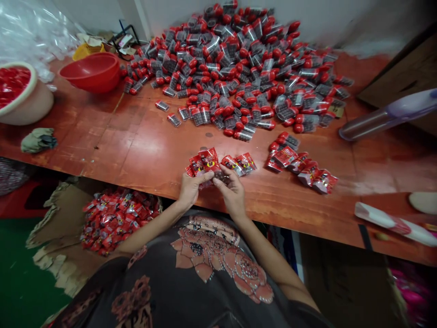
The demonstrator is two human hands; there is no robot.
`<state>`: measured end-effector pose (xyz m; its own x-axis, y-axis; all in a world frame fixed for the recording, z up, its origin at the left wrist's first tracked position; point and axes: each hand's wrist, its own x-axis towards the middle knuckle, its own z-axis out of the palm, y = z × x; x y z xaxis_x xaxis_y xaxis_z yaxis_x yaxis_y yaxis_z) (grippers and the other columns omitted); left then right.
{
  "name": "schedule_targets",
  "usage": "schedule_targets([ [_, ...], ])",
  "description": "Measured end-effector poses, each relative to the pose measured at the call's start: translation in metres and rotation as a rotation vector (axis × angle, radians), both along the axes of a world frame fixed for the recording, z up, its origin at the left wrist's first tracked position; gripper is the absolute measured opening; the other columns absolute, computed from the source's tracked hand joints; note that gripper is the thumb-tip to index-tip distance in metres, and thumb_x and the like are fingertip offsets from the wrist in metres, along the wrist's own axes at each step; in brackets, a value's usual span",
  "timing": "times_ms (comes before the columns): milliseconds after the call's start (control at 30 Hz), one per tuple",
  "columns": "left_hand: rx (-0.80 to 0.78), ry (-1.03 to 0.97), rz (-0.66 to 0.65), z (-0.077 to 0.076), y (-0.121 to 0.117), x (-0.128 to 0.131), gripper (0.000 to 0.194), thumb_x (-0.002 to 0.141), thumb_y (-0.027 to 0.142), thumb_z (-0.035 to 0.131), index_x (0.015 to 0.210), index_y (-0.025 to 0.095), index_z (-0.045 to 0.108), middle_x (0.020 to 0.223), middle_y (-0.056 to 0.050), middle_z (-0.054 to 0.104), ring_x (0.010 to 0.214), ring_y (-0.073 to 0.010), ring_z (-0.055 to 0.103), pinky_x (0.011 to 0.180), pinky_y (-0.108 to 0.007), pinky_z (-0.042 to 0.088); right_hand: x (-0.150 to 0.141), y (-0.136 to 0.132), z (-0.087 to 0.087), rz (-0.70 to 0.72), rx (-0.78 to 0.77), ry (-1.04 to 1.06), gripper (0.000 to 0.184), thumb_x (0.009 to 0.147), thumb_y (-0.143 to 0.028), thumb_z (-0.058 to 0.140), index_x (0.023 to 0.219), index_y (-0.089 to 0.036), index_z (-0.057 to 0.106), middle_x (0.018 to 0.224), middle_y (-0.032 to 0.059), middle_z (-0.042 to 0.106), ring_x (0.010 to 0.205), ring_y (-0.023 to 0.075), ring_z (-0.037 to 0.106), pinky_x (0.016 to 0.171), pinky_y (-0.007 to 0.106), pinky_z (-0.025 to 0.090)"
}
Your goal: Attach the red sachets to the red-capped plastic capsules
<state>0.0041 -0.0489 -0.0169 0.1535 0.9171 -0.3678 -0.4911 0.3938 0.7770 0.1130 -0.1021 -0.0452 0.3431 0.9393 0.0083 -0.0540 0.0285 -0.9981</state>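
Observation:
At the near edge of a red wooden table [136, 146], my left hand [189, 187] and my right hand [232, 191] are both pinched on a small red packet [209, 163]. More red packets [239, 163] lie in a row just beyond my fingers. Another row of packets [302, 167] lies to the right. A big heap of small clear tubes with red caps [246, 64] covers the back of the table.
A red bowl [92, 70] and a cream bowl of red caps [23, 93] stand at the left. A rag [38, 139] lies near the left edge. A cardboard box of red packets [116, 218] sits below the table. A clear-film roll [385, 116] lies at the right.

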Motion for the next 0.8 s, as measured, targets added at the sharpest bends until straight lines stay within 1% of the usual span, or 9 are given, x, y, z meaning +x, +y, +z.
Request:
schedule_targets([
  [100, -0.02, 0.061, -0.027, 0.0, -0.003, 0.002, 0.035, 0.053, 0.023, 0.09, 0.083, 0.016, 0.074, 0.08, -0.002, 0.075, 0.065, -0.0127, 0.066, 0.065, -0.026, 0.057, -0.008, 0.001, -0.001, -0.065, -0.036, 0.116, 0.045, 0.082, -0.032, 0.067, 0.126, -0.031, 0.059, 0.118, 0.0049, 0.065, 0.107, 0.0219, 0.064, 0.099, 0.046, 0.053],
  [200, -0.052, 0.124, -0.063, 0.0, 0.001, -0.001, 0.035, 0.05, 0.028, 0.091, 0.076, 0.014, 0.073, 0.07, -0.001, 0.071, 0.054, -0.0105, 0.061, 0.052, -0.023, 0.052, -0.01, 0.001, 0.0, -0.08, -0.063, 0.146, 0.043, 0.082, -0.034, 0.066, 0.124, -0.029, 0.057, 0.111, 0.0047, 0.069, 0.097, 0.0206, 0.068, 0.089, 0.042, 0.058],
  [300, -0.034, 0.14, -0.004, -0.002, 0.008, -0.003, 0.033, 0.049, 0.031, 0.091, 0.069, 0.014, 0.07, 0.061, 0.002, 0.066, 0.044, -0.0067, 0.052, 0.041, -0.019, 0.042, -0.009, 0.0, 0.002, -0.055, -0.085, 0.121, 0.042, 0.083, -0.036, 0.065, 0.123, -0.029, 0.056, 0.106, 0.0044, 0.068, 0.087, 0.0193, 0.068, 0.079, 0.04, 0.061],
  [367, -0.012, 0.135, 0.022, -0.004, 0.009, -0.003, 0.031, 0.051, 0.03, 0.091, 0.067, 0.015, 0.069, 0.06, 0.003, 0.065, 0.042, -0.005, 0.048, 0.037, -0.017, 0.037, -0.008, 0.0, 0.003, -0.061, -0.068, 0.078, 0.042, 0.083, -0.035, 0.065, 0.123, -0.029, 0.056, 0.107, 0.0045, 0.067, 0.089, 0.0193, 0.067, 0.082, 0.04, 0.06],
  [467, 0.001, 0.13, 0.022, -0.004, 0.003, 0.001, 0.028, 0.054, 0.029, 0.09, 0.067, 0.015, 0.069, 0.058, 0.004, 0.063, 0.041, -0.0042, 0.046, 0.037, -0.017, 0.035, -0.01, 0.0, 0.001, -0.086, -0.028, 0.031, 0.047, 0.085, -0.032, 0.064, 0.131, -0.031, 0.053, 0.109, 0.0044, 0.065, 0.096, 0.0198, 0.066, 0.089, 0.042, 0.058],
  [567, -0.003, 0.139, 0.016, -0.002, -0.004, 0.004, 0.027, 0.055, 0.028, 0.089, 0.066, 0.015, 0.068, 0.057, 0.004, 0.062, 0.042, -0.0043, 0.047, 0.037, -0.016, 0.036, -0.009, 0.0, -0.001, -0.089, -0.031, -0.023, 0.055, 0.086, -0.032, 0.062, 0.139, -0.035, 0.047, 0.116, 0.0053, 0.062, 0.104, 0.0215, 0.063, 0.094, 0.045, 0.056],
  [633, -0.017, 0.125, -0.008, -0.001, -0.004, 0.004, 0.028, 0.054, 0.027, 0.09, 0.068, 0.015, 0.068, 0.059, 0.003, 0.064, 0.044, -0.0053, 0.05, 0.038, -0.017, 0.037, -0.007, 0.0, -0.002, -0.082, -0.037, -0.045, 0.053, 0.086, -0.032, 0.062, 0.138, -0.036, 0.05, 0.121, 0.0057, 0.06, 0.109, 0.0226, 0.061, 0.096, 0.046, 0.055],
  [700, -0.041, 0.072, -0.006, 0.0, 0.0, 0.002, 0.029, 0.056, 0.027, 0.089, 0.074, 0.015, 0.07, 0.066, 0.001, 0.069, 0.049, -0.0077, 0.056, 0.043, -0.018, 0.043, -0.003, 0.0, -0.001, -0.07, -0.04, 0.01, 0.05, 0.086, -0.033, 0.063, 0.135, -0.036, 0.054, 0.121, 0.0053, 0.059, 0.105, 0.0218, 0.063, 0.093, 0.045, 0.057],
  [800, -0.082, -0.045, 0.034, 0.0, 0.01, -0.003, 0.029, 0.058, 0.023, 0.087, 0.079, 0.014, 0.069, 0.077, -0.003, 0.072, 0.065, -0.0129, 0.066, 0.058, -0.024, 0.053, 0.0, -0.001, 0.004, -0.071, -0.061, 0.124, 0.051, 0.085, -0.035, 0.063, 0.135, -0.036, 0.054, 0.116, 0.0045, 0.061, 0.087, 0.0179, 0.066, 0.083, 0.042, 0.061],
])
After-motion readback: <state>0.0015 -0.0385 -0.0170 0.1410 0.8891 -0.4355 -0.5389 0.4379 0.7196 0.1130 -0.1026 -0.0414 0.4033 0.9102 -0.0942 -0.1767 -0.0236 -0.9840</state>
